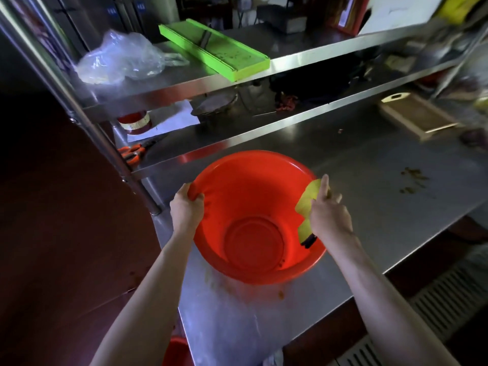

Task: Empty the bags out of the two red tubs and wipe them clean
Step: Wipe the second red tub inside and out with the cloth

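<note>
Two red tubs: one on the steel table's front-left corner, another below it. Left hand grips its rim; right hand pinches one yellow cloth against it.

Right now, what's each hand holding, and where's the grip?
Left hand grips the red tub by its left rim. Right hand holds a yellow cloth against the tub's right rim.
</note>
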